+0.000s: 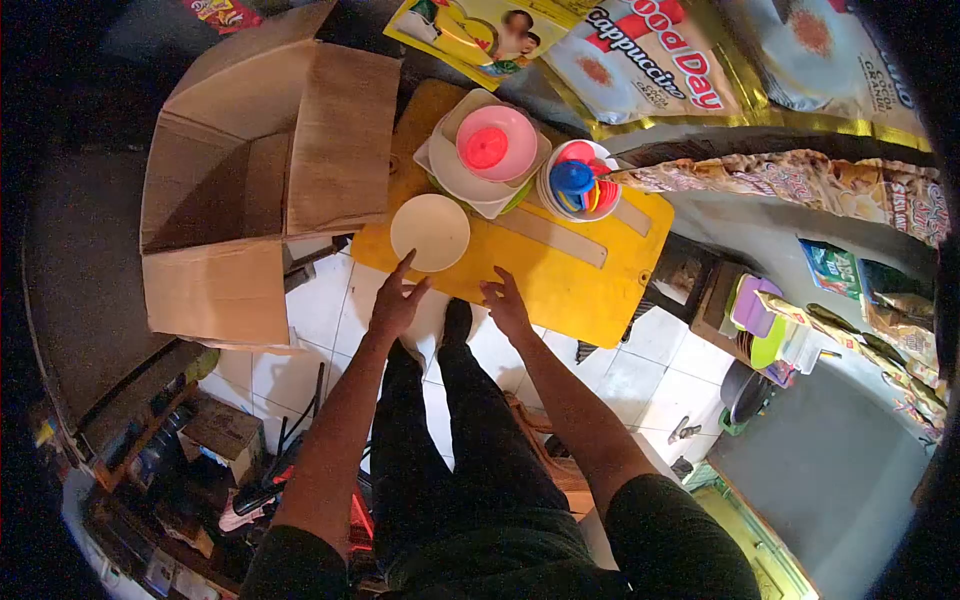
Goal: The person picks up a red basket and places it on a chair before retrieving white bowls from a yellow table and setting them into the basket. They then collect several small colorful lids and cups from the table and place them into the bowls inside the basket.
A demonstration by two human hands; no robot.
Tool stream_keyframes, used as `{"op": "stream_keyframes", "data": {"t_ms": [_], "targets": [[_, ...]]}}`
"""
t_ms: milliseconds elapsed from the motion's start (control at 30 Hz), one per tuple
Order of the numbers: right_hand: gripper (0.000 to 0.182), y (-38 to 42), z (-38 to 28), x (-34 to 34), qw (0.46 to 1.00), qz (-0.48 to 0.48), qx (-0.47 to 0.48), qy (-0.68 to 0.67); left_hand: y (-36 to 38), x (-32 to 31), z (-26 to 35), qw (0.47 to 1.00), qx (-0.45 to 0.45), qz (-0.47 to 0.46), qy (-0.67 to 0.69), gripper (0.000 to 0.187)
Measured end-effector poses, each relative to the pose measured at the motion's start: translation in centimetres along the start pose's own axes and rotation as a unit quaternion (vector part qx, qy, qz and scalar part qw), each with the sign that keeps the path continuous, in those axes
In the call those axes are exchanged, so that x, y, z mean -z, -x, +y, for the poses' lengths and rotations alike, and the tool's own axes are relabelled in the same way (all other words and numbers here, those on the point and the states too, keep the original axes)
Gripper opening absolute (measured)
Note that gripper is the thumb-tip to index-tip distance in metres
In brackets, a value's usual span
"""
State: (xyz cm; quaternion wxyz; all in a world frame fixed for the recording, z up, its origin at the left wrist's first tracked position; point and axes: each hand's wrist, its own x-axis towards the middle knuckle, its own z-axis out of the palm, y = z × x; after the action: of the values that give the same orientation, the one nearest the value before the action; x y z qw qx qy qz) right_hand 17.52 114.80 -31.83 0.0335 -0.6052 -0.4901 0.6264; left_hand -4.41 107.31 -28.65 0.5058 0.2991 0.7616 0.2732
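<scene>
On the yellow table [540, 262] a cream bowl [431, 232] stands near the front edge. My left hand [396, 300] is just below it, the index fingertip right at the bowl's rim and the thumb apart. Off to the right, my right hand [506, 303] hovers by the table's front edge with fingers spread and nothing in them. Behind the cream bowl is a stack of white dishes with a pink bowl [512, 140] on top. Beside that stack, a white bowl [549, 190] holds several colourful small items, among them a blue one [572, 178].
An opened cardboard box [340, 140] stands left of the table, its flaps spread. Large snack and coffee packets [640, 60] hang along the back. At right are a grey surface [820, 470] and a dark pan [745, 390]. White tiles [640, 385] cover the floor.
</scene>
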Motion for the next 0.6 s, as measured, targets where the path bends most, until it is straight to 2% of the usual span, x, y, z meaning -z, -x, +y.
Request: {"op": "stream_keyframes", "data": {"t_ms": [33,67,200,300,367,400,433,467,500,533,567,600], "targets": [[0.065,-0.1,-0.2,0.1,0.999,0.001,0.021,-0.025,-0.4,0.1,0.1,1.0,0.027,0.003,-0.01,0.069],[0.063,0.0,-0.3,0.2,0.998,0.001,0.042,-0.049,-1.9,-0.8,-4.3,0.995,-0.073,0.023,-0.062,0.064],[0.059,0.0,-1.2,1.3,0.991,0.004,0.076,-0.11,-1.0,-0.2,-2.8,0.998,-0.023,0.052,-0.014,0.061],[0.056,-0.2,-1.3,2.5,0.997,0.029,0.054,-0.05,-0.6,-0.1,-2.6,0.995,-0.043,0.071,-0.057,0.058],[0.054,-0.3,-0.8,3.2,0.988,0.034,0.11,-0.1,-0.2,0.3,-0.9,0.994,-0.043,0.096,0.031,0.056],[0.047,-0.9,-1.0,3.6,0.994,0.072,0.064,-0.041,-0.3,0.7,-0.3,0.994,-0.043,0.094,0.032,0.056],[0.047,-1.4,-1.5,3.8,0.995,0.073,0.063,-0.038,-0.7,1.1,0.2,0.995,-0.047,0.08,-0.02,0.054],[0.044,-1.9,-2.0,3.9,0.983,0.112,0.141,-0.034,-1.2,1.4,0.4,0.994,-0.051,0.066,-0.071,0.053],[0.042,-2.2,-2.9,4.1,0.965,0.148,0.216,-0.03,-2.2,1.4,-0.8,0.994,-0.048,0.066,-0.067,0.053],[0.039,-2.0,-5.5,4.7,0.94,0.181,0.289,0.036,-3.6,1.2,-3.0,0.988,-0.083,0.063,-0.113,0.052],[0.039,-2.7,-6.7,5.2,0.931,0.185,0.311,0.043,-4.3,1.1,-4.3,0.978,-0.118,0.06,-0.161,0.051],[0.039,-3.6,-7.9,5.7,0.922,0.191,0.333,0.048,-4.5,1.3,-4.4,0.989,-0.107,0.043,-0.092,0.049]]}}
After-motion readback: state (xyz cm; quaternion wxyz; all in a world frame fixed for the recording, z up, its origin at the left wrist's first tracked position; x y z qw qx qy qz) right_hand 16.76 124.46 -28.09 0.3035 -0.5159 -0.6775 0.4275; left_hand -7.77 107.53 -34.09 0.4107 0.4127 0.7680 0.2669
